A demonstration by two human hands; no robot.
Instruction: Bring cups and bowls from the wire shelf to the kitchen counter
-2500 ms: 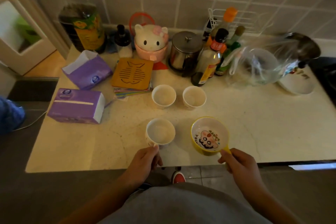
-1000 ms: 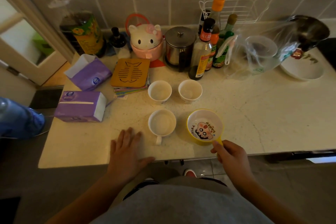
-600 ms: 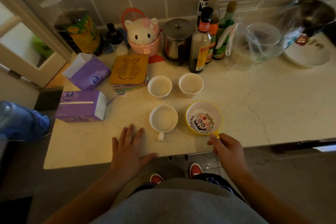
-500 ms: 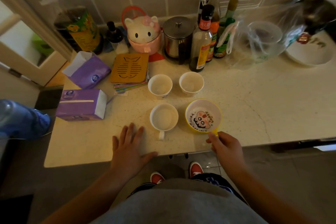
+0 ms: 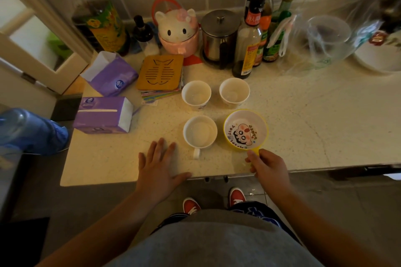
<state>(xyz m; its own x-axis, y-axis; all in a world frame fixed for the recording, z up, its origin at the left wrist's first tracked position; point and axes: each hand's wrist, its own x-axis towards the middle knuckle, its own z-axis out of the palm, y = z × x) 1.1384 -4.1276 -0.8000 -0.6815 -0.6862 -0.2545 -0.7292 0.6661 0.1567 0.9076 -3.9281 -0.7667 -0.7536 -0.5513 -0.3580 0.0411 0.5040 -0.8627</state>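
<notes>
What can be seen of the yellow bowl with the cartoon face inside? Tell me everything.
The yellow bowl with the cartoon face inside is round, with a yellow outside and rim and a white inside printed with a cartoon face ringed by lettering. It looks like plastic and holds nothing. It stands upright on the pale speckled counter near the front edge, just right of the white handled mug. The right hand grips its short yellow handle.

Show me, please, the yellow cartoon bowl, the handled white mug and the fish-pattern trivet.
yellow cartoon bowl (image 5: pixel 245 132): head view, on its printed inside.
handled white mug (image 5: pixel 200 132): head view, on its inside bottom.
fish-pattern trivet (image 5: pixel 160 72): head view, on its top face.
</notes>
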